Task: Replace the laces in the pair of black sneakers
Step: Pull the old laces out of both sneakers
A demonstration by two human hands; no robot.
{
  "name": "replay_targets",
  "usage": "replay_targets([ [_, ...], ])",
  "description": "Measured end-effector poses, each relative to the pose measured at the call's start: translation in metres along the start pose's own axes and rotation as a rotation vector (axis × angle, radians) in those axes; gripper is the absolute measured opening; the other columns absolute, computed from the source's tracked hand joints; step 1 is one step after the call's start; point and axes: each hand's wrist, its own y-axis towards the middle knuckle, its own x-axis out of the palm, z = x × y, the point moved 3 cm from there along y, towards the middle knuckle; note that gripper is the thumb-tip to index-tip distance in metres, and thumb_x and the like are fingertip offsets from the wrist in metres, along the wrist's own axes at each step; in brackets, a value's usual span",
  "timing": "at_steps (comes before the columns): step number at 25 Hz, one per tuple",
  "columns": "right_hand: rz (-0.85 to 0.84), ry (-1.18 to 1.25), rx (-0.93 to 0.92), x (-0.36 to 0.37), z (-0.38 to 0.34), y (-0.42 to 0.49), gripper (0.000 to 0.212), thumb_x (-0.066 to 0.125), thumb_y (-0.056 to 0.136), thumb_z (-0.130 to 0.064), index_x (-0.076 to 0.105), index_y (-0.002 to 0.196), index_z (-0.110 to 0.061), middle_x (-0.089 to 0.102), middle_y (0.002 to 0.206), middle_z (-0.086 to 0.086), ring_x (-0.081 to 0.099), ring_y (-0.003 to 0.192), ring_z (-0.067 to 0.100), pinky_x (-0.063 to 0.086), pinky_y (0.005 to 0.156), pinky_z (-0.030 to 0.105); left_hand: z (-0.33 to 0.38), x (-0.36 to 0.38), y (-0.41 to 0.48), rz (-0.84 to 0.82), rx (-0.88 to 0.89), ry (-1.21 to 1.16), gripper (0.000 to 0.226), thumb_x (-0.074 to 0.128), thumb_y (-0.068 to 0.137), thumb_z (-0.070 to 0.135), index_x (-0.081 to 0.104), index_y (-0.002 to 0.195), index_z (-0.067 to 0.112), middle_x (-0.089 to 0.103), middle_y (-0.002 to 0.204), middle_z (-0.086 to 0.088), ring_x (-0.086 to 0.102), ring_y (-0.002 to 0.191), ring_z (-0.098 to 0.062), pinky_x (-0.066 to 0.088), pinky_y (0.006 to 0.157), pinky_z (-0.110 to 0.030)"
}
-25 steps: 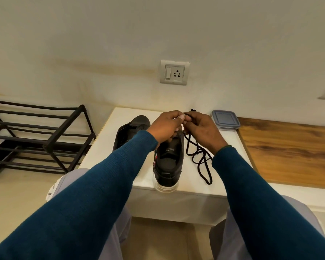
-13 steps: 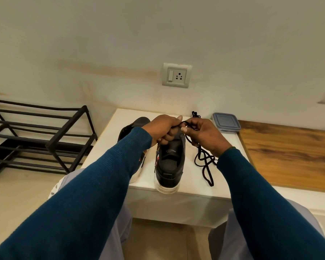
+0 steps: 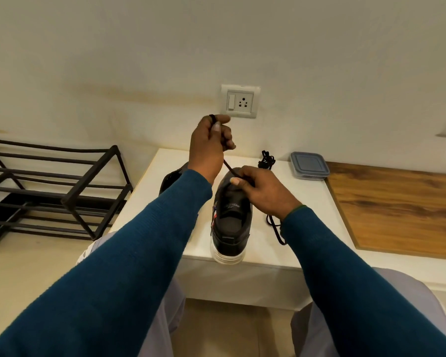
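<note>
lace (image 3: 228, 166) taut between high left grip (image 3: 209, 143) and right grip (image 3: 263, 191) over sneaker (image 3: 229, 222), both pinching

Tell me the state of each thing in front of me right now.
left grip: raised, pinches lace
right grip: pinches lace at near sneaker
lace: taut between both grips
near sneaker: upright, heel at table edge
far sneaker: mostly hidden
spare lace: bundled
container: lid on

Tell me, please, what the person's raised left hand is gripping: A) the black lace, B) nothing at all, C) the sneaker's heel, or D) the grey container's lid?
A: the black lace runs taut from the left hand, out of its curled fingers, down to the right hand at the sneaker.
</note>
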Motion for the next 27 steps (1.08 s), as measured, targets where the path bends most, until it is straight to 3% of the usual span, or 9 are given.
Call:
replay_targets([
  [4, 0.121, 0.003, -0.105, -0.017, -0.008, -0.001, 0.015, 0.063, 0.096, -0.029, 0.064, 0.091, -0.015, 0.064, 0.078, -0.012, 0.059, 0.075, 0.0, 0.046, 0.067, 0.021, -0.02, -0.01, -0.009, -0.299, 0.012, 0.574, 0.027, 0.037, 0.107, 0.015, 0.064, 0.11, 0.012, 0.062, 0.082, -0.005, 0.056, 0.065, -0.013, 0.048, 0.063, -0.023],
  [7, 0.251, -0.012, -0.149, -0.035, -0.006, -0.005, 0.017, 0.071, 0.091, -0.028, 0.066, 0.09, -0.012, 0.063, 0.074, -0.012, 0.057, 0.067, 0.002, 0.044, 0.064, 0.016, -0.021, -0.001, -0.018, -0.392, -0.06, 0.627, 0.03, 0.04, 0.107, 0.025, 0.063, 0.089, 0.019, 0.054, 0.066, 0.002, 0.049, 0.057, -0.011, 0.042, 0.057, -0.025],
  [9, 0.308, -0.087, -0.174, -0.041, -0.003, -0.004, 0.018, 0.072, 0.09, -0.03, 0.067, 0.093, -0.013, 0.066, 0.078, -0.006, 0.06, 0.072, 0.009, 0.05, 0.066, 0.026, -0.02, 0.006, -0.024, -0.423, -0.19, 0.522, 0.038, 0.038, 0.108, 0.03, 0.056, 0.077, 0.019, 0.042, 0.057, 0.004, 0.036, 0.049, -0.011, 0.032, 0.05, -0.025],
  [14, 0.366, -0.06, -0.139, -0.043, 0.008, -0.003, 0.026, 0.052, 0.098, -0.038, 0.067, 0.096, -0.016, 0.067, 0.084, -0.001, 0.063, 0.079, 0.02, 0.054, 0.072, 0.048, -0.013, 0.007, -0.034, -0.604, -0.685, -0.06, 0.038, 0.036, 0.107, 0.04, 0.052, 0.084, 0.015, 0.025, 0.057, 0.005, 0.019, 0.041, -0.005, 0.01, 0.042, -0.021],
  [16, 0.337, -0.057, -0.099, -0.038, 0.011, -0.005, 0.027, 0.048, 0.102, -0.037, 0.063, 0.097, -0.016, 0.062, 0.074, -0.002, 0.058, 0.07, 0.019, 0.05, 0.065, 0.043, -0.002, 0.01, -0.029, -0.603, -0.646, -0.356, 0.035, 0.036, 0.107, 0.038, 0.05, 0.084, 0.016, 0.029, 0.057, 0.006, 0.024, 0.04, -0.005, 0.018, 0.038, -0.018],
  [19, 0.161, -0.121, -0.079, -0.013, 0.006, -0.005, 0.021, 0.045, 0.104, -0.035, 0.061, 0.11, -0.022, 0.066, 0.086, -0.005, 0.059, 0.079, 0.014, 0.05, 0.071, 0.037, 0.015, 0.005, -0.01, -0.24, -0.349, -0.659, 0.034, 0.035, 0.108, 0.035, 0.051, 0.084, 0.015, 0.044, 0.061, 0.002, 0.044, 0.05, -0.012, 0.048, 0.053, -0.026],
  [22, 0.049, -0.194, -0.131, 0.005, -0.004, -0.001, 0.024, 0.044, 0.103, -0.038, 0.059, 0.116, -0.024, 0.069, 0.1, -0.002, 0.061, 0.091, 0.019, 0.053, 0.08, 0.044, 0.011, -0.022, 0.008, 0.036, -0.046, -0.249, 0.032, 0.033, 0.109, 0.026, 0.052, 0.088, 0.011, 0.059, 0.068, -0.005, 0.062, 0.066, -0.019, 0.06, 0.08, -0.044],
  [25, 0.155, -0.202, -0.244, -0.007, -0.016, 0.0, 0.027, 0.048, 0.1, -0.044, 0.063, 0.107, -0.022, 0.067, 0.088, -0.005, 0.06, 0.079, 0.012, 0.053, 0.07, 0.04, -0.001, -0.024, 0.003, -0.161, 0.07, 0.449, 0.031, 0.034, 0.109, 0.023, 0.057, 0.093, 0.01, 0.061, 0.071, -0.007, 0.058, 0.06, -0.015, 0.057, 0.069, -0.041],
  [27, 0.315, -0.152, -0.305, -0.026, -0.018, -0.002, 0.022, 0.055, 0.099, -0.037, 0.065, 0.1, -0.018, 0.065, 0.081, -0.008, 0.056, 0.069, 0.004, 0.047, 0.062, 0.032, -0.006, -0.012, -0.009, -0.348, 0.005, 0.61, 0.037, 0.034, 0.109, 0.031, 0.058, 0.087, 0.014, 0.055, 0.064, -0.005, 0.047, 0.051, -0.011, 0.044, 0.056, -0.032],
])
